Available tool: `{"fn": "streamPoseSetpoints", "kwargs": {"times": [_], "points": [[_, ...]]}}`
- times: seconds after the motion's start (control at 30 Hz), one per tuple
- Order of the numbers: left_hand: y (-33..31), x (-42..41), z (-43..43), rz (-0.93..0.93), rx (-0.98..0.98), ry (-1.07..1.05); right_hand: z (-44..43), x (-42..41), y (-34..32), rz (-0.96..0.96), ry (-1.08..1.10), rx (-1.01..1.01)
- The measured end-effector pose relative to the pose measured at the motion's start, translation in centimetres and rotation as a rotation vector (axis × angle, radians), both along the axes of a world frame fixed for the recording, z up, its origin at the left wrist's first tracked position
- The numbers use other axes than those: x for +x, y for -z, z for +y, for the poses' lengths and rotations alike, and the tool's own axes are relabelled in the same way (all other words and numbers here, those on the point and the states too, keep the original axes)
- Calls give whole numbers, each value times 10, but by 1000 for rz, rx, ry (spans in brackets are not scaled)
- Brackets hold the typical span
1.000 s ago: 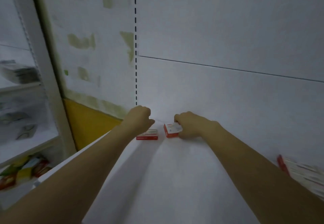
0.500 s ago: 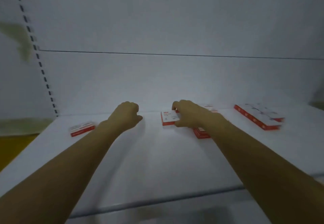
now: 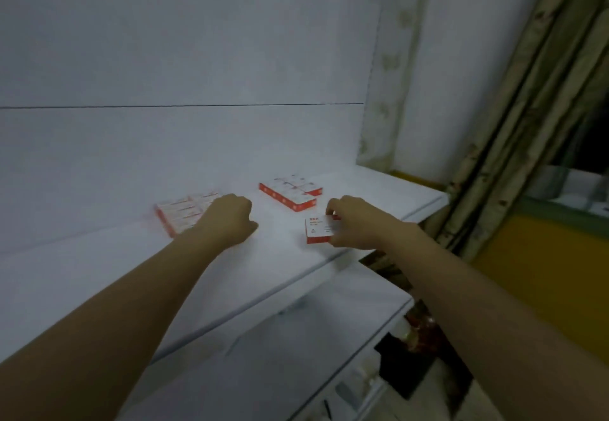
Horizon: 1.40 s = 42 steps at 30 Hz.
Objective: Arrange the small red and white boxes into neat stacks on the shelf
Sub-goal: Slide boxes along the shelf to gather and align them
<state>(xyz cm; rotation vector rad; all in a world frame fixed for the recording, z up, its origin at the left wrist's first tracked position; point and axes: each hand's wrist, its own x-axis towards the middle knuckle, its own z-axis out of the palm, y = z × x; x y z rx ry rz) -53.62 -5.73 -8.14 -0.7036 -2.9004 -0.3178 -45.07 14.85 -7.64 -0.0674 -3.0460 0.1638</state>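
Note:
My right hand (image 3: pixel 357 223) grips a small red and white box (image 3: pixel 318 230) just above the white shelf (image 3: pixel 131 265), near its right end. My left hand (image 3: pixel 227 219) is curled into a fist with nothing in it, hovering over the shelf. Behind that fist lies a flat group of red and white boxes (image 3: pixel 179 211), partly hidden by it. A second flat group of the same boxes (image 3: pixel 290 191) lies further back, between my two hands.
The shelf's white back panel (image 3: pixel 181 91) rises behind the boxes. A lower white shelf (image 3: pixel 280 338) juts out below. Patterned curtains (image 3: pixel 527 91) and a yellow wall panel (image 3: pixel 543 282) stand to the right, past the shelf's end.
My view has swung right along the shelf. The right hand has carried its box rightward, past the two box groups. The left hand left the single box at the far left and stayed curled.

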Motion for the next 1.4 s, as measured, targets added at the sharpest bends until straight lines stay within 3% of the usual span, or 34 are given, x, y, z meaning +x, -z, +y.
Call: {"fn": "streamPoseSetpoints", "kwargs": {"times": [0.37, 0.63, 1.03, 1.4], "points": [[21, 42, 189, -75, 60, 164, 174, 104, 11, -26, 182, 46], [32, 44, 282, -40, 47, 232, 254, 118, 22, -67, 237, 60], [17, -57, 349, 4, 69, 190, 319, -2, 11, 6, 166, 86], [-3, -134, 309, 49, 65, 35, 293, -140, -2, 69, -96, 35]]}}
